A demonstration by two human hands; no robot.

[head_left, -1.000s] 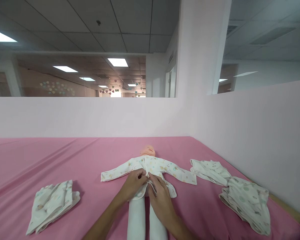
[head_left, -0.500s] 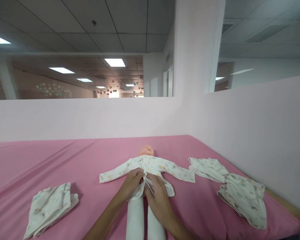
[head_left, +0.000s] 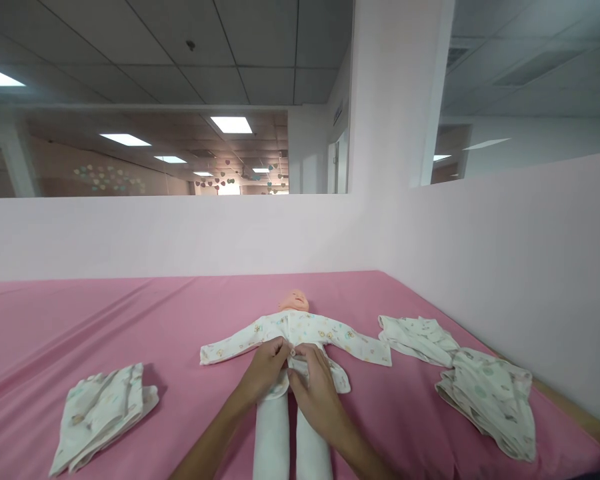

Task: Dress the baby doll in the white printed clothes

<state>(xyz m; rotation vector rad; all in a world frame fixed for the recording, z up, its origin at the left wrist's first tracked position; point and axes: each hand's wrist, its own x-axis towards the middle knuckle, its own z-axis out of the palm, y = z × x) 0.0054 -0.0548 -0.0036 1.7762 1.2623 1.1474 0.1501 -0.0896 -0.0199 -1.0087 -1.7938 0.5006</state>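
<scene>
A baby doll [head_left: 296,301] lies on its back, wearing a white patterned top [head_left: 307,327] with both sleeves spread sideways and white leggings [head_left: 272,437]. At the front of the top, my left hand [head_left: 267,367] pinches the fabric edge beside a small button [head_left: 293,353]. My right hand [head_left: 320,390] is closed on the other side of that button, its fingertips on the top's front edge. The fingertips of both hands nearly meet. The lower right flap of the top lies spread beside my right hand.
A folded patterned cloth [head_left: 103,415] rests at the left on the pink sheet [head_left: 190,313]. To the right lie a white garment [head_left: 417,339] and a folded patterned cloth [head_left: 493,399]. A white wall [head_left: 180,237] with windows borders the bed.
My fingers have shifted slightly at the button, and the left fingertips now sit closer over it. The doll and the cloths lie as before.
</scene>
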